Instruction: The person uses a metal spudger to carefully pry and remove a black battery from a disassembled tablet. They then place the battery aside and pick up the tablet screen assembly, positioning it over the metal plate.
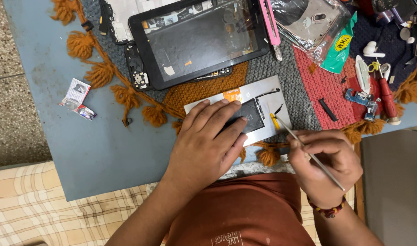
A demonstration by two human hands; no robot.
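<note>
Blue desk (pixel 103 150), knitted mat (pixel 304 86). Your left hand (pixel 208 141) lies flat on the opened phone (pixel 256 114) at the mat's near edge; your right hand (pixel 324 166), grip closed, holds a thin metal tool (pixel 308 152).

The left hand (pixel 207 141) hides much of the silver panel (pixel 281 102).

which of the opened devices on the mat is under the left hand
The silver back panel with the dark battery, nearest the person; the left hand presses on it. The black tablet lies farther away, untouched.

Blue table (pixel 103 150): knitted mat (pixel 304 86), small packets (pixel 77 98).
</note>
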